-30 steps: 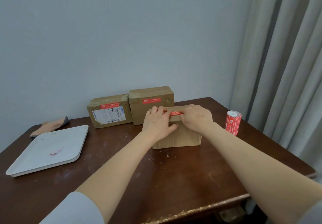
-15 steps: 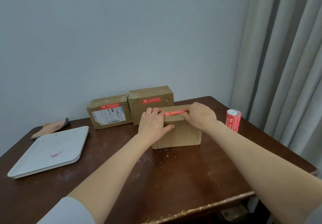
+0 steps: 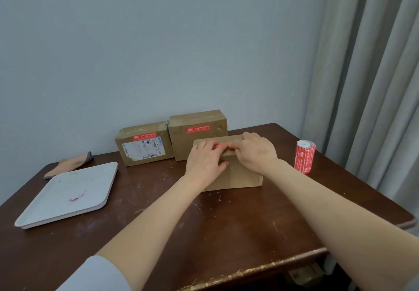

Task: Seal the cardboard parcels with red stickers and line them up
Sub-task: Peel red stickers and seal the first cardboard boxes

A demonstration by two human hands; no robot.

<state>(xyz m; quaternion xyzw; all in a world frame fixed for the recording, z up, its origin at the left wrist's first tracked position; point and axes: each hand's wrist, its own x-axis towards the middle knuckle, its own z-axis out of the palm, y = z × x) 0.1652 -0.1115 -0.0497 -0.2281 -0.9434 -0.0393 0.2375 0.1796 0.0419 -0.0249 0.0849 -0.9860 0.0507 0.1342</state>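
Note:
A plain cardboard parcel (image 3: 240, 177) stands upright at the middle of the dark wooden table (image 3: 226, 227). A red sticker (image 3: 223, 145) lies along its top edge. My left hand (image 3: 204, 164) rests on the parcel, its fingers on the sticker's left part and its thumb on the front face. My right hand (image 3: 256, 152) presses its bent fingertips on the sticker's right part. Behind, two parcels stand side by side against the wall, a labelled one (image 3: 145, 145) and a plain one (image 3: 197, 139), each with a red sticker.
A roll of red stickers (image 3: 304, 158) stands upright to the right of the parcel. A white tray (image 3: 68, 195) with a pink scrap lies at the left, a folded cloth (image 3: 70, 166) behind it. Grey curtains (image 3: 374, 87) hang past the table's right edge.
My right hand slid right along the sticker, then back left towards my left hand. My left hand stayed on the parcel. The parcel has not moved.

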